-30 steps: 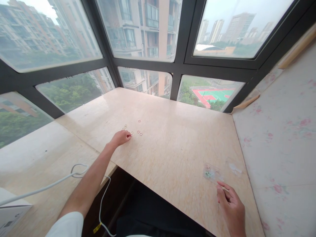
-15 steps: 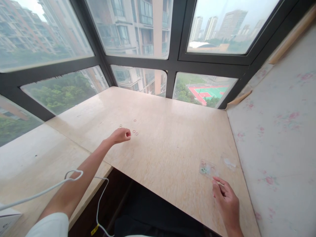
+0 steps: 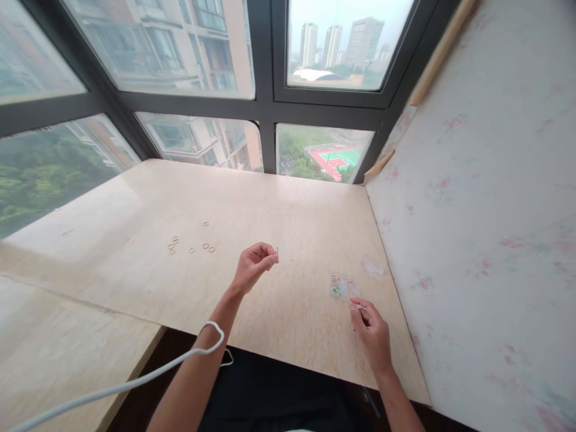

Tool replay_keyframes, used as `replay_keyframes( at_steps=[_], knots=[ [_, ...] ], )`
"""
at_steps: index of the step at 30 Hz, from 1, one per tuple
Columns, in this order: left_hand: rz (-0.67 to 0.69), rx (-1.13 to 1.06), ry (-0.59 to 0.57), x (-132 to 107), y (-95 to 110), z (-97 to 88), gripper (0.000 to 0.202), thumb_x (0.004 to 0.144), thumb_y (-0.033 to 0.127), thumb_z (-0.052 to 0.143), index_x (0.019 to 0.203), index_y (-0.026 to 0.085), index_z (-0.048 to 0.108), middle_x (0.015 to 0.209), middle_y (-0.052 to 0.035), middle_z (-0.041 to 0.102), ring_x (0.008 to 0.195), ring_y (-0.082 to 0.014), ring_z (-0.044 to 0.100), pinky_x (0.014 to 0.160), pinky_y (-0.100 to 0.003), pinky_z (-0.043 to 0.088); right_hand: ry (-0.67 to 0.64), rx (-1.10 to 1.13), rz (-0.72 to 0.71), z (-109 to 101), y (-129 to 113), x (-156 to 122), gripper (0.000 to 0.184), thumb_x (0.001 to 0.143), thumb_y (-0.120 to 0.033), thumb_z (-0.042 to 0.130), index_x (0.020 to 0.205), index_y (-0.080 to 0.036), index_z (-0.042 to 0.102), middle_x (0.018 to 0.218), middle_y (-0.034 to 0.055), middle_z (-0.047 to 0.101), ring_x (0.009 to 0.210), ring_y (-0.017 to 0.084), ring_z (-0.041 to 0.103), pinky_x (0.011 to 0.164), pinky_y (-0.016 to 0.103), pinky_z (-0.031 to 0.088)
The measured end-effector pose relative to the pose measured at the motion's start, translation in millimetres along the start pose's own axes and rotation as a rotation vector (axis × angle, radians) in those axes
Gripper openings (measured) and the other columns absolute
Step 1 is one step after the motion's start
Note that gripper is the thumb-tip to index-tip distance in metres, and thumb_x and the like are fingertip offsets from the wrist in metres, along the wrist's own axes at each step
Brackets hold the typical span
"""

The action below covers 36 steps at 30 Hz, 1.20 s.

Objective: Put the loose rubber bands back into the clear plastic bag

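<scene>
My left hand [image 3: 254,263] hovers above the middle of the pale marble-look tabletop [image 3: 279,312], fingers pinched on a small rubber band [image 3: 276,251] at its fingertips. Several more small rings [image 3: 191,243] lie scattered on the table to the left of that hand. My right hand [image 3: 371,333] rests near the table's front right, fingers curled, its fingertips just below a small clear plastic bag [image 3: 342,289] that holds green and reddish bands. A second clear bit of plastic [image 3: 373,268] lies just beyond the bag.
Dark-framed windows [image 3: 265,114] close off the far side. A floral-patterned wall [image 3: 477,228] stands along the right edge. A white cable [image 3: 135,378] loops across my left forearm. A second lower countertop [image 3: 58,342] sits at the left.
My left hand has left the scattered rings and moved right toward the bag, carrying one band. The view has swung to the right. My right hand stays by the bag.
</scene>
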<state>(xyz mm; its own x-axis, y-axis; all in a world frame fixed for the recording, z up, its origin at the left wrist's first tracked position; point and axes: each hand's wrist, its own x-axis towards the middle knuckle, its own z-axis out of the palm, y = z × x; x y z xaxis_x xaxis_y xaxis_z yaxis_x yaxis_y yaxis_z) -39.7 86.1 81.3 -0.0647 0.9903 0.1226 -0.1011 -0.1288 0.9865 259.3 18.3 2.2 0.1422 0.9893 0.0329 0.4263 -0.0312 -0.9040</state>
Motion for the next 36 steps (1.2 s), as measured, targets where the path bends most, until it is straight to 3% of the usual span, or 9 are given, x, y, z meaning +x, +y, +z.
replay_keyframes(
  at_steps=[3,7,11,15,20,31,36],
  knots=[
    [-0.027,-0.045,-0.046,-1.8,-13.2,37.9,0.019,0.072,0.028,0.071,0.072,0.014,0.058,0.067,-0.0005,0.058,0.055,-0.0066,0.046,0.049,-0.018,0.035,0.0,-0.002,-0.018,0.7,0.2,0.0,0.03,0.086,-0.042,0.053,0.099,-0.016,0.062,0.051,-0.0065,0.04,0.047,0.013,0.041,0.045,0.022,0.033],
    [-0.042,-0.014,-0.154,-5.6,-24.7,74.2,0.018,0.075,0.029,0.069,0.073,0.015,0.058,0.071,-0.0015,0.059,0.06,-0.0082,0.049,0.052,-0.019,0.037,0.003,0.013,-0.03,1.4,0.4,0.8,0.028,0.087,-0.04,0.052,0.099,-0.016,0.062,0.051,-0.0068,0.04,0.046,0.012,0.042,0.046,0.022,0.034],
    [0.011,0.285,-0.35,-9.1,-27.4,99.8,0.01,0.081,0.025,0.061,0.078,0.015,0.062,0.068,-0.0001,0.059,0.056,-0.0082,0.045,0.052,-0.021,0.035,-0.006,0.053,-0.019,1.9,0.0,1.7,0.028,0.088,-0.039,0.052,0.101,-0.016,0.062,0.051,-0.0067,0.041,0.046,0.012,0.042,0.045,0.022,0.034],
    [0.212,0.605,-0.468,-6.9,-29.1,119.2,0.006,0.078,0.014,0.058,0.077,0.017,0.063,0.075,-0.0001,0.063,0.064,-0.0106,0.049,0.062,-0.024,0.04,-0.009,0.066,-0.015,2.1,-0.6,1.9,0.027,0.088,-0.038,0.052,0.102,-0.017,0.062,0.05,-0.0068,0.041,0.045,0.012,0.041,0.044,0.021,0.033],
    [0.313,0.777,-0.484,3.0,-37.8,136.1,0.009,0.078,0.012,0.057,0.079,0.019,0.063,0.081,-0.0024,0.063,0.072,-0.0139,0.055,0.067,-0.026,0.042,-0.002,0.068,-0.046,1.4,-2.7,1.4,0.026,0.088,-0.036,0.052,0.1,-0.016,0.062,0.05,-0.0068,0.04,0.045,0.011,0.039,0.044,0.021,0.033],
    [0.277,0.717,-0.429,10.3,-51.8,151.5,0.01,0.081,0.015,0.055,0.078,0.018,0.065,0.08,-0.0037,0.064,0.072,-0.0147,0.055,0.067,-0.027,0.043,-0.016,0.06,-0.054,0.2,-5.1,0.5,0.024,0.088,-0.036,0.051,0.098,-0.018,0.063,0.05,-0.0066,0.038,0.045,0.012,0.037,0.045,0.023,0.032],
    [0.293,0.732,-0.396,13.3,-52.9,151.6,0.013,0.08,0.014,0.055,0.087,0.018,0.066,0.086,-0.0042,0.064,0.073,-0.0142,0.056,0.069,-0.027,0.044,-0.029,0.054,-0.052,0.0,-3.7,0.2,0.024,0.089,-0.035,0.05,0.099,-0.018,0.062,0.051,-0.0072,0.037,0.047,0.012,0.036,0.046,0.023,0.031]
  ],
)
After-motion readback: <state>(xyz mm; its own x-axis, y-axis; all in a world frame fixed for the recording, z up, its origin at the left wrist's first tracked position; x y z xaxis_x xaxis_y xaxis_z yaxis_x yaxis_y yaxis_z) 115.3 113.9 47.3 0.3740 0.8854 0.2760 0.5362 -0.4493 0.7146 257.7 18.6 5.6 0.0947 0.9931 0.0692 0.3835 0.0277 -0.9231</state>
